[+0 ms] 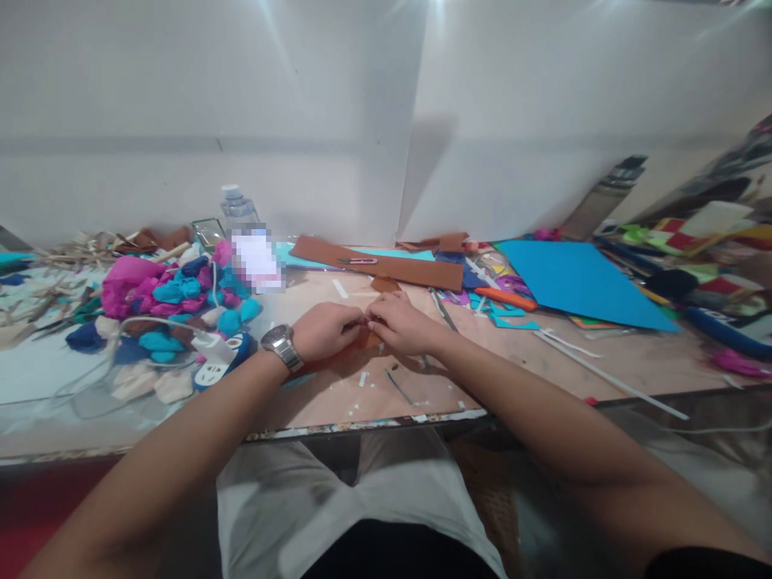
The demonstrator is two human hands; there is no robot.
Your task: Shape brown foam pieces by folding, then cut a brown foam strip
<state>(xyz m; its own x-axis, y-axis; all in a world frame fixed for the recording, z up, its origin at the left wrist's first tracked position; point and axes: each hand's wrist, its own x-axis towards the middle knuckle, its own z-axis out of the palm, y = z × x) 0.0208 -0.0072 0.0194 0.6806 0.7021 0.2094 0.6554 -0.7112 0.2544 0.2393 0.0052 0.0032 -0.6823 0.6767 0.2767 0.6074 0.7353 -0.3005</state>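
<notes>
My left hand [326,331], with a metal watch on its wrist, and my right hand [403,322] meet fingertip to fingertip over the middle of the table. Both are closed in a pinch on a small orange-brown piece [369,338], partly hidden by the fingers. Just behind my right hand lies a small brown scrap [384,283]. Farther back, a long brown strip [416,269] lies at a slant with a small pink-handled cutter [362,260] on top of it.
Crumpled pink and blue material [174,289], a power strip [214,370] and a bottle [238,211] are at the left. An orange cutter [505,299], a blue sheet [585,281], a white strip [615,374] and colored scraps lie right. A wall [301,121] stands behind.
</notes>
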